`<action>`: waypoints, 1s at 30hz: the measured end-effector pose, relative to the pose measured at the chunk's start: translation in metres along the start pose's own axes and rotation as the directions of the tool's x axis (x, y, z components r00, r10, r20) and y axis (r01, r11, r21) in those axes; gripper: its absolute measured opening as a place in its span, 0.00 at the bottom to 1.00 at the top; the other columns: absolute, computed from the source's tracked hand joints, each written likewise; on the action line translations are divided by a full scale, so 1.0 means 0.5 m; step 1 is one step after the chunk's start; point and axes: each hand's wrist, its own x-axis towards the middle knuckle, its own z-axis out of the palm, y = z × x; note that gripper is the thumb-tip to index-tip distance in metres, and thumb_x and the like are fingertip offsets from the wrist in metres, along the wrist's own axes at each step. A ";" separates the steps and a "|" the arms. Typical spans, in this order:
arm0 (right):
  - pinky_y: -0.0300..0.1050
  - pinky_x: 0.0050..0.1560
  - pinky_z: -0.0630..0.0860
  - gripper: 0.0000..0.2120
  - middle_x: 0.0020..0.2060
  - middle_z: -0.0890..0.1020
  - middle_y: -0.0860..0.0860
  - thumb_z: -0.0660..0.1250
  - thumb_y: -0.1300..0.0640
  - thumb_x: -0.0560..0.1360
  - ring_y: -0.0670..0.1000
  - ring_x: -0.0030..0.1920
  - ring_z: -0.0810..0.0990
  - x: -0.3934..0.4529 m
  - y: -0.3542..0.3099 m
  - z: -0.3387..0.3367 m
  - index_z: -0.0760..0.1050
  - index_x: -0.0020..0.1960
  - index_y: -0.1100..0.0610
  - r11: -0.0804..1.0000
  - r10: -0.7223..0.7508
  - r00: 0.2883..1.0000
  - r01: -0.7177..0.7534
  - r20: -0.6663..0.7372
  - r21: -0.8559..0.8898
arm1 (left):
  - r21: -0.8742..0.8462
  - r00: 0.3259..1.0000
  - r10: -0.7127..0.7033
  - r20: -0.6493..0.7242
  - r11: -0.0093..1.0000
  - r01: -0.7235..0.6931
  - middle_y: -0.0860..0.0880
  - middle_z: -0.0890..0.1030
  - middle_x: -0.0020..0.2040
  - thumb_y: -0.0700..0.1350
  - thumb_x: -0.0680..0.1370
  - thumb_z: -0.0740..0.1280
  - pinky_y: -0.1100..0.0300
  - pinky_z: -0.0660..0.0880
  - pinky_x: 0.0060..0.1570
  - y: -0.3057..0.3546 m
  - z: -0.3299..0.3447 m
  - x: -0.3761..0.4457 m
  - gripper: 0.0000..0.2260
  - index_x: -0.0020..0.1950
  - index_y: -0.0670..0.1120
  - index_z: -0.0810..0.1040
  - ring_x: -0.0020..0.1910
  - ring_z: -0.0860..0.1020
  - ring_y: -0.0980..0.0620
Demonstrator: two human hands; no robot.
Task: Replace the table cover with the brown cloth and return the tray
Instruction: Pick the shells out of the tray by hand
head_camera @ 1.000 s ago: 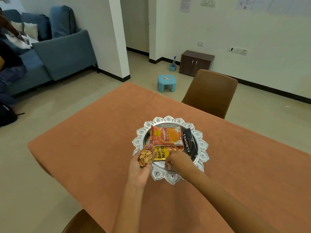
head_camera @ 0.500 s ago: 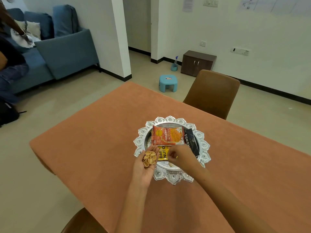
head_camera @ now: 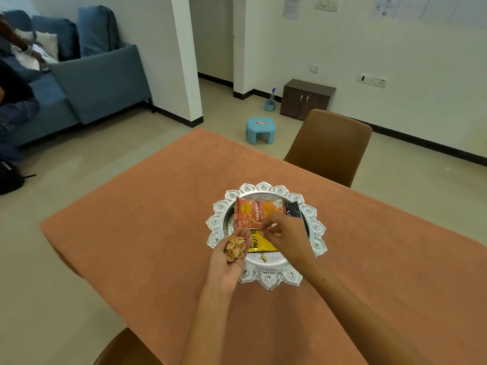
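Illumination is bright, even and diffuse; no single source is visible within the view. Shadows are soft and faint: a weak one lies under the left hand (head_camera: 228, 255) on the brown cloth (head_camera: 147, 233), another beneath the chair (head_camera: 329, 146). The embossed silver tray (head_camera: 266, 272) shows mild specular highlights along its scalloped rim, without blown-out glare. The white walls read slightly flat and hazy. Wide-angle distortion is evident: the pillar (head_camera: 185, 56) leans and the skirting line bows toward the frame edges. Focus is acceptable at centre; packet lettering is partly legible. The right hand (head_camera: 283, 230) shows slight motion blur at the fingertips. Corners are softer, notably the sofa (head_camera: 100, 83) area.
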 end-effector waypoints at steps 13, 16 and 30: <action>0.44 0.42 0.75 0.06 0.42 0.84 0.52 0.67 0.59 0.70 0.55 0.44 0.80 -0.032 0.044 0.064 0.81 0.45 0.57 0.892 0.080 0.943 0.076 0.323 -0.445 | 0.031 0.999 0.036 -0.019 0.999 -0.036 0.36 0.82 0.45 0.40 0.83 0.53 0.53 0.78 0.45 0.008 -0.011 -0.003 0.16 0.50 0.31 0.76 0.38 0.84 0.44; 0.42 0.40 0.76 0.05 0.35 0.84 0.51 0.69 0.63 0.66 0.50 0.37 0.80 -0.024 0.038 0.048 0.82 0.40 0.58 0.966 0.073 0.978 -0.020 0.193 -0.259 | 0.035 0.999 0.034 -0.024 0.999 -0.033 0.36 0.82 0.44 0.41 0.83 0.53 0.53 0.78 0.46 0.005 -0.013 -0.006 0.17 0.49 0.31 0.77 0.38 0.84 0.44; 0.44 0.49 0.73 0.11 0.53 0.81 0.50 0.65 0.57 0.75 0.54 0.53 0.78 -0.021 0.013 0.047 0.81 0.55 0.49 0.828 0.202 0.873 0.089 0.443 -0.554 | 0.041 0.998 0.053 -0.043 0.998 -0.051 0.37 0.82 0.46 0.41 0.83 0.53 0.54 0.79 0.44 0.013 -0.022 -0.008 0.16 0.51 0.31 0.76 0.44 0.83 0.44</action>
